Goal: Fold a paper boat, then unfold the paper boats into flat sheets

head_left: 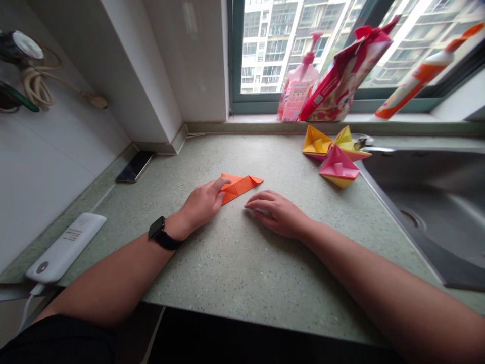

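Observation:
An orange sheet of folded origami paper [239, 186] lies on the speckled counter, creased, with its right corner raised a little. My left hand [204, 202], wearing a black watch [157, 228] at the wrist, grips the paper's left end between thumb and fingers. Part of that end is hidden by the fingers. Just right of and nearer than the paper is my right hand [278, 212], its fingers loosely stretched and holding nothing. It is apart from the paper.
Several yellow and pink folded paper pieces [340, 167] sit near the sink [435, 202]. A phone [135, 167] and a white power bank [67, 246] lie left. On the sill stand a pink pump bottle [299, 88], a red pouch [341, 76] and an orange-white bottle [415, 83].

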`<state>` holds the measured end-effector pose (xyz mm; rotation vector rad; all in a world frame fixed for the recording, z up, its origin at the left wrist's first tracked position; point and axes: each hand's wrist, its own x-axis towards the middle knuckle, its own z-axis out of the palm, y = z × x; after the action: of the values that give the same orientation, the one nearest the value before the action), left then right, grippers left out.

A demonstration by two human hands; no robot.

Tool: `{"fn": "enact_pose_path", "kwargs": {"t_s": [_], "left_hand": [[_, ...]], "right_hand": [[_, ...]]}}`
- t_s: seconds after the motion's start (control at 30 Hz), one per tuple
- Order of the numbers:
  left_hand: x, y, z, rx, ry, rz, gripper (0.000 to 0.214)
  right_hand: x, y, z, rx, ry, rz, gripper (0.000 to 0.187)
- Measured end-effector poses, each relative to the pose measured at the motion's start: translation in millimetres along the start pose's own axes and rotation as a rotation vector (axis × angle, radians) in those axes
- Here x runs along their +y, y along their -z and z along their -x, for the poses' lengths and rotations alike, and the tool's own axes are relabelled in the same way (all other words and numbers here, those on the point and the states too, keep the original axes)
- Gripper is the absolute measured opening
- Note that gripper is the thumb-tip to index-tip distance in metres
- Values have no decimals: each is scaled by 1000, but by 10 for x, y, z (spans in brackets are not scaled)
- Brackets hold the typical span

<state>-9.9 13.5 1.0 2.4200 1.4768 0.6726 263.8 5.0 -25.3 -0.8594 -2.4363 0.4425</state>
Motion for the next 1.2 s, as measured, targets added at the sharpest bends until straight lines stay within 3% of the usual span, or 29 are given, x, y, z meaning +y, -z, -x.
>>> {"fn": "enact_pose_path", "kwargs": {"t_s": [0.13, 0.3, 0.4, 0.6, 0.77, 0.97, 1.2], "left_hand": [[30, 29, -16, -88, -98, 201, 30], [89, 47, -5, -305, -288, 408, 53], [91, 24, 14, -275, -349, 323, 40], [30, 6, 18, -102, -406, 111, 10], [32, 7, 26, -186, -521, 125, 3], [76, -14, 23, -246, -483, 213, 14], [112, -72, 13, -236, -369, 214, 7]], "right_hand": [[-3, -3, -3, -2, -9, -2, 29], [10, -14, 11, -2, -29, -1, 44], [13, -17, 15, -12, -22, 1, 51], [10, -19, 13, -37, 31, -16, 51], [32, -32, 38, -48, 48, -9, 47], [-13, -5, 17, -55, 38, -16, 41], [-97, 62, -23, -47, 60, -97, 22]]}}
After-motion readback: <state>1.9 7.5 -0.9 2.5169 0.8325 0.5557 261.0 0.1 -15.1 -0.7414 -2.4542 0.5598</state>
